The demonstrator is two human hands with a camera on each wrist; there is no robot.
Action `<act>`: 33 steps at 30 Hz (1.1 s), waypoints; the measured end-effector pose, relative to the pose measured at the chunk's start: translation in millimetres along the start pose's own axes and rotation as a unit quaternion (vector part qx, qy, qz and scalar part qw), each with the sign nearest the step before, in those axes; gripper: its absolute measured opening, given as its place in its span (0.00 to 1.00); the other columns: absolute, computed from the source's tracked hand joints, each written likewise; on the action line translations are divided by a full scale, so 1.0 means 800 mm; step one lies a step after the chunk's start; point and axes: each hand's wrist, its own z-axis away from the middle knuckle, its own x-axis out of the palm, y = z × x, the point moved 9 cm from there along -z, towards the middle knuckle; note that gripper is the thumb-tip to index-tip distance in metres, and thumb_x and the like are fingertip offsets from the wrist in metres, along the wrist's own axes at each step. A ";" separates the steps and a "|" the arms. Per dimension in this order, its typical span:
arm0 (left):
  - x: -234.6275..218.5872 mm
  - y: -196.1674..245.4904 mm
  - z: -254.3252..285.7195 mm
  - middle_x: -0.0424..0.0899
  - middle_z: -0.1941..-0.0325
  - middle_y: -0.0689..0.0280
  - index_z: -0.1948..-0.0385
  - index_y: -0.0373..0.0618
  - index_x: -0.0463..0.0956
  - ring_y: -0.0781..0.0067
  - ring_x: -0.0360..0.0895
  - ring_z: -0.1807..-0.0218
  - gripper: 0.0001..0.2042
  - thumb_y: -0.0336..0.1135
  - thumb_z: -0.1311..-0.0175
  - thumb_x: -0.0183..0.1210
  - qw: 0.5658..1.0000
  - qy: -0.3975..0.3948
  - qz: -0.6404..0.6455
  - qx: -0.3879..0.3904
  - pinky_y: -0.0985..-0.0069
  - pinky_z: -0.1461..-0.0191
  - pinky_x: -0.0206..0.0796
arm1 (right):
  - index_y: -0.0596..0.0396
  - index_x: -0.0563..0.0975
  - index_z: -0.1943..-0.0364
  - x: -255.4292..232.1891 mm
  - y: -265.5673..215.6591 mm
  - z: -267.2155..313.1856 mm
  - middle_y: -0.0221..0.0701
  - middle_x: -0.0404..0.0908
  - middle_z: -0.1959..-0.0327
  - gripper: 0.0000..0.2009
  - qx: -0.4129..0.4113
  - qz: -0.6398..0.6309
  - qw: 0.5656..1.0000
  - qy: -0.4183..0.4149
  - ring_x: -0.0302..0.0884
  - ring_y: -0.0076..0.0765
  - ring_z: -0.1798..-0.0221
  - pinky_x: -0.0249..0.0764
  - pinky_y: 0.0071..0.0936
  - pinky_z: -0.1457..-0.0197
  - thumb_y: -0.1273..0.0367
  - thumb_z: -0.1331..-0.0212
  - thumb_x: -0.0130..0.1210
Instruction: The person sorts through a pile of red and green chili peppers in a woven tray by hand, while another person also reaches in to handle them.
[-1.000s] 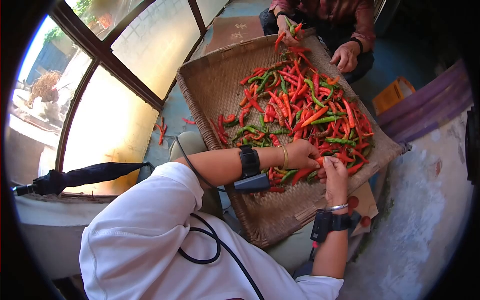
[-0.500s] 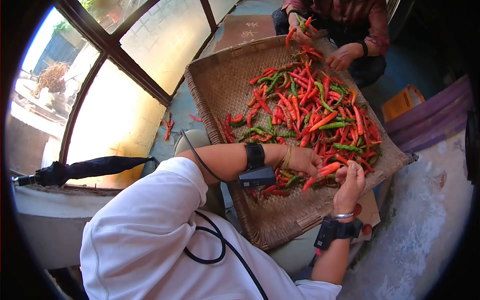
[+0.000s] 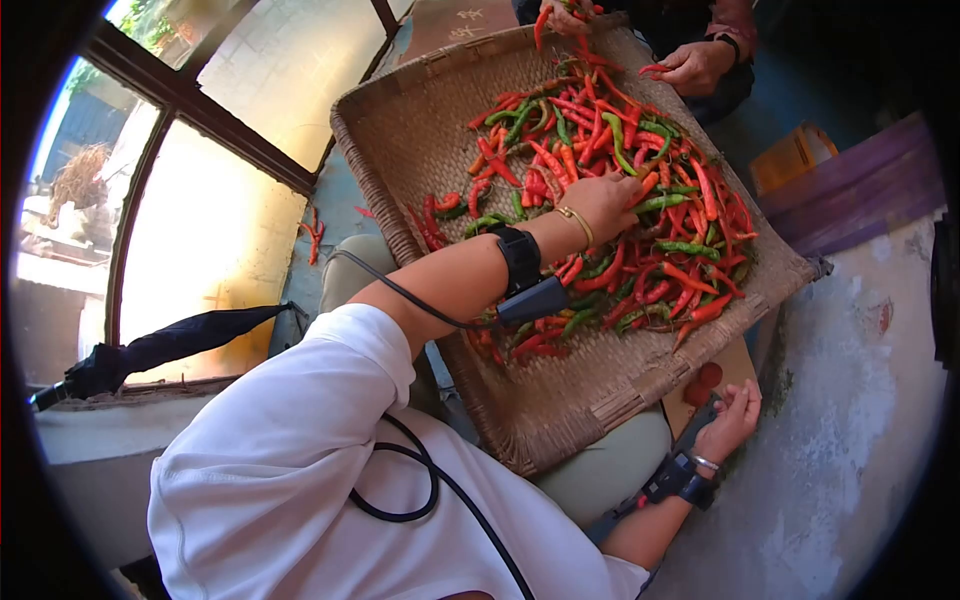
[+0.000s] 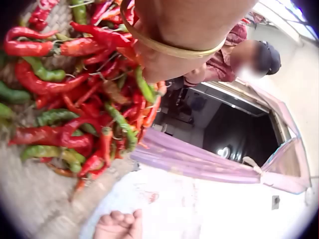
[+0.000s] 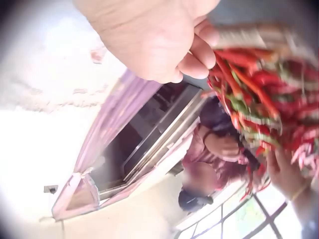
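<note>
A heap of red, orange and green chili peppers point(image 3: 690, 215) lies in a woven basket point(image 3: 550, 425). My left hand point(image 3: 603, 208) reaches into the heap, its fingertips right at an orange chili point(image 3: 649, 187); whether they pinch it I cannot tell. In the left wrist view the wrist hides those fingers. Beyond the basket's near right edge is my right hand point(image 3: 728, 420), palm up with loosely curled fingers. The right wrist view shows these fingers point(image 5: 199, 59) with no chili between them.
Across the basket, another person's hand point(image 3: 697, 68) holds a red chili, and their other hand point(image 3: 566, 14) holds several. A folded umbrella point(image 3: 180, 345) lies by the window at left. A purple curtain point(image 3: 860, 175) hangs at right. A few chilies point(image 3: 314, 236) lie outside the basket.
Both hands were together at a red chili near the basket's front. They have parted: the left went forward onto the heap, the right back over the rim. The chili has left the hands.
</note>
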 end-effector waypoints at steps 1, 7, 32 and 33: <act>0.001 0.000 -0.002 0.75 0.71 0.62 0.62 0.47 0.70 0.59 0.74 0.66 0.16 0.38 0.53 0.58 1.000 -0.014 -0.009 -0.016 0.65 0.64 0.66 | 0.59 0.71 0.60 -0.032 0.032 0.004 0.27 0.73 0.75 0.10 0.011 0.059 0.998 0.016 0.67 0.19 0.73 0.62 0.15 0.73 0.70 0.42 0.44; 0.017 -0.016 -0.004 0.78 0.77 0.66 0.56 0.45 0.70 0.69 0.76 0.73 0.21 0.35 0.55 0.61 0.986 -0.062 0.141 -0.069 0.73 0.68 0.66 | 0.63 0.71 0.62 -0.140 0.203 0.081 0.33 0.75 0.72 0.11 0.056 0.335 0.940 -0.025 0.71 0.31 0.72 0.68 0.25 0.65 0.71 0.47 0.46; 0.041 -0.030 0.000 0.78 0.74 0.66 0.54 0.41 0.67 0.78 0.74 0.72 0.20 0.30 0.51 0.59 0.972 -0.089 0.199 -0.089 0.80 0.68 0.67 | 0.40 0.58 0.43 -0.137 0.225 -0.066 0.42 0.65 0.49 0.40 0.131 0.640 0.753 0.082 0.62 0.53 0.46 0.61 0.43 0.46 0.49 0.66 0.61; 0.042 -0.027 0.000 0.76 0.75 0.69 0.53 0.40 0.66 0.84 0.71 0.74 0.19 0.27 0.49 0.57 0.973 -0.096 0.193 -0.084 0.84 0.72 0.65 | 0.40 0.57 0.43 -0.137 0.228 -0.067 0.41 0.64 0.48 0.41 0.124 0.643 0.752 0.080 0.62 0.53 0.46 0.61 0.43 0.45 0.49 0.66 0.61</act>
